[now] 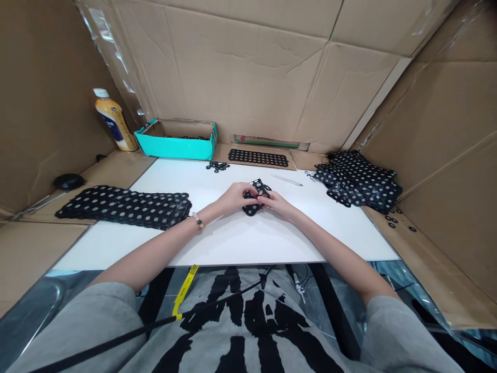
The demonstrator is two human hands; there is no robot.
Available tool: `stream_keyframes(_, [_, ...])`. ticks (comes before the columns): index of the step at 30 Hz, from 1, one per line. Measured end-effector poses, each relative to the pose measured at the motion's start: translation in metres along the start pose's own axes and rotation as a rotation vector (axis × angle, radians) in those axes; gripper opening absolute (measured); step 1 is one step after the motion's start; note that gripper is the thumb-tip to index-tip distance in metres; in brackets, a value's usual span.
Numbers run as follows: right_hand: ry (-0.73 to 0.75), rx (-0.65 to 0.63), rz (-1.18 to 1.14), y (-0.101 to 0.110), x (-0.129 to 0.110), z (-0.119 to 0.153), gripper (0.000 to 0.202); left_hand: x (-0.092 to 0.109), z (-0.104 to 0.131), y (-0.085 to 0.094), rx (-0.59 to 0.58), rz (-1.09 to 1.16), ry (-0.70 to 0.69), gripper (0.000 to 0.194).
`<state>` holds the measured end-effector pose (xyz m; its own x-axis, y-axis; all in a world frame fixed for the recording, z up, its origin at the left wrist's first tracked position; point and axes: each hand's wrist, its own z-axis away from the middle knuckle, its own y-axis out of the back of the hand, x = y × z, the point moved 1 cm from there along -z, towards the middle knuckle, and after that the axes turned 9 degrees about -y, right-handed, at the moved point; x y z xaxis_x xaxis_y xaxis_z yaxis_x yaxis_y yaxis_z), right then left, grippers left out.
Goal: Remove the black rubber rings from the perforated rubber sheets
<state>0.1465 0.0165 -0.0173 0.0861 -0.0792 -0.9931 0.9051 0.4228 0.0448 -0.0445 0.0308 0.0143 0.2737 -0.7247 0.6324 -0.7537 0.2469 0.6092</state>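
Near the middle of the white board, a black sheet with round holes [253,209] is held between both hands. My left hand [236,197] is closed on its left side, fingers curled over the top. From the right, my right hand [275,202] pinches the sheet's edge with thumb and fingers close together. The fingertips of both hands nearly meet over the sheet and hide part of it. Small black rings [218,166] lie loose behind my left hand, and a pen-like white tool [287,180] rests behind my right hand.
Stacks of black perforated sheets lie at the left [128,207] and back right [359,178]. Behind stand a turquoise box [176,147], a single perforated sheet [258,157] and a bottle [115,124]. A black mouse [69,181] sits left. Cardboard walls [233,67] enclose the board [248,243].
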Motion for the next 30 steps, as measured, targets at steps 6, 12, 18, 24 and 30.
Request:
stream_keyframes(6, [-0.028, -0.025, 0.001, -0.001, -0.001, -0.001, 0.037, -0.021, -0.002, 0.003, 0.007, 0.243, 0.247, 0.024])
stream_keyframes(12, [-0.087, 0.001, -0.062, 0.003, 0.001, -0.002, 0.033, -0.07, 0.003, 0.045, 0.564, 0.074, 0.515, 0.025])
stream_keyframes(18, [-0.129, 0.035, -0.091, 0.002, 0.002, 0.0, 0.029, -0.095, 0.012, 0.074, 0.571, -0.109, 0.557, 0.056])
stream_keyframes(24, [-0.107, 0.144, -0.034, 0.003, 0.003, 0.001, 0.029, -0.053, 0.003, 0.049, 0.124, -0.167, 0.239, 0.029])
stream_keyframes(30, [-0.091, 0.095, -0.156, -0.001, -0.003, 0.004, 0.031, 0.012, 0.007, 0.001, -0.161, -0.21, -0.043, 0.033])
